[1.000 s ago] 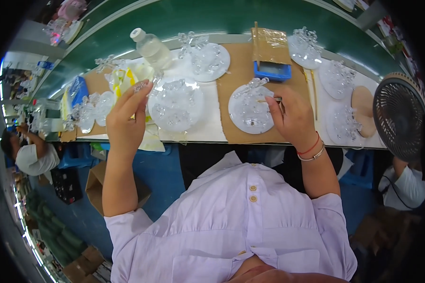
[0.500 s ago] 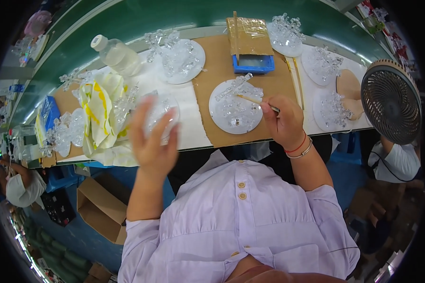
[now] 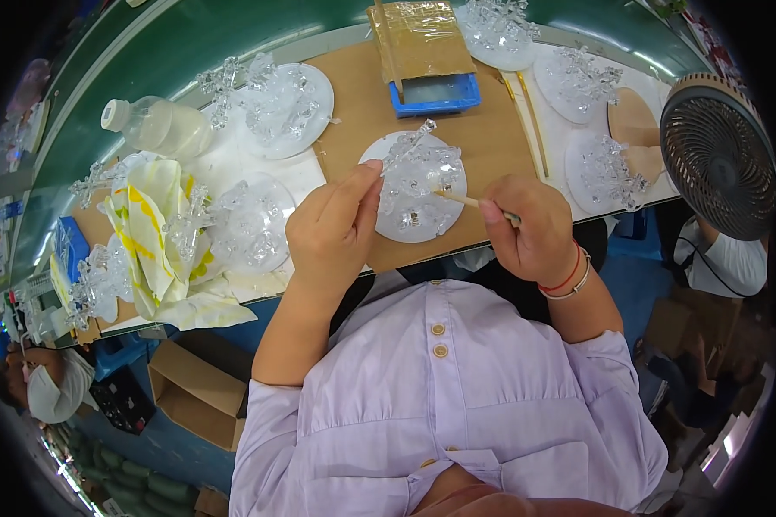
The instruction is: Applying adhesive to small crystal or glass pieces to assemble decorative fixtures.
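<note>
A white round plate [image 3: 450,222] lies on brown cardboard before me, heaped with clear plastic pieces [image 3: 422,177]. One long clear piece [image 3: 408,146] juts over its far rim. My left hand [image 3: 332,228] is at the plate's left edge, thumb and forefinger pinched against the near end of that long piece; what lies between the fingertips cannot be made out. In my right hand [image 3: 530,226], right of the plate, a thin wooden stick [image 3: 461,199] is gripped between thumb and fingers. Its tip points left and reaches the clear pieces.
Behind the plate stands a blue tray [image 3: 438,109] under a cardboard flap [image 3: 422,39]. Two thin sticks [image 3: 530,121] lie to the right, near a fan [image 3: 720,159]. A bottle [image 3: 159,127], crumpled yellow-white wrapping [image 3: 155,233] and another loaded plate [image 3: 276,194] are at left.
My left hand has come right and closed its spread fingers at the plate's edge. My right hand has shifted slightly down, bringing the stick's tip lower among the clear pieces. The view has shifted.
</note>
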`<action>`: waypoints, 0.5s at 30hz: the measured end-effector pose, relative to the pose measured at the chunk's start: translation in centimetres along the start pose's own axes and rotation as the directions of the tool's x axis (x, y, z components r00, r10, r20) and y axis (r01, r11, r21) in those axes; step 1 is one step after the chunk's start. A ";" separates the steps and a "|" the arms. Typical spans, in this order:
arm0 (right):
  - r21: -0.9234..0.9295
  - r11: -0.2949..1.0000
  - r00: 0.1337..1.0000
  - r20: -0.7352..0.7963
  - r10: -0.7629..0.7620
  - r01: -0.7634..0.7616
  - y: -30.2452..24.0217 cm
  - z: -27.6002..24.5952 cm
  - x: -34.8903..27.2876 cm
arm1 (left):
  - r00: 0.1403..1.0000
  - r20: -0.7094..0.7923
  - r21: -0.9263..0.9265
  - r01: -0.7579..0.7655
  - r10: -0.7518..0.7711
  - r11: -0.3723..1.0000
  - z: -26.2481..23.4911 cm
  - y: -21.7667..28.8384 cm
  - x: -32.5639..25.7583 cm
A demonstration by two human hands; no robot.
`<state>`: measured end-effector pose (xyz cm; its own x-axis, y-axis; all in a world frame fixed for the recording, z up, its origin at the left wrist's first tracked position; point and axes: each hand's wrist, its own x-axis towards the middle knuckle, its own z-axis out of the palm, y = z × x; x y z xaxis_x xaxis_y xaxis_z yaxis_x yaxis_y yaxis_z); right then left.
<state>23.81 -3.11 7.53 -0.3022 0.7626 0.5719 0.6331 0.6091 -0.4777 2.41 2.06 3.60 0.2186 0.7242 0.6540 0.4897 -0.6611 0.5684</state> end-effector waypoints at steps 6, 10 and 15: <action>0.058 0.998 1.000 0.002 -0.016 0.016 -0.1 0.3 -0.6 | 1.000 -0.013 0.016 -0.021 0.021 1.000 0.0 -0.1 0.0; 0.105 0.994 0.999 -0.001 0.034 -0.034 0.0 0.7 -1.1 | 1.000 0.017 0.011 -0.015 0.014 1.000 -0.2 0.1 0.2; 0.218 0.976 0.999 -0.042 -0.011 0.020 0.3 1.7 -2.0 | 0.999 0.027 0.021 -0.029 0.028 0.999 -0.1 0.1 0.2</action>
<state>23.43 -4.12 5.12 -0.2790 0.7460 0.6046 0.4563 0.6570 -0.6001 2.41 2.12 3.89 0.2553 0.7102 0.6561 0.5004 -0.6777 0.5389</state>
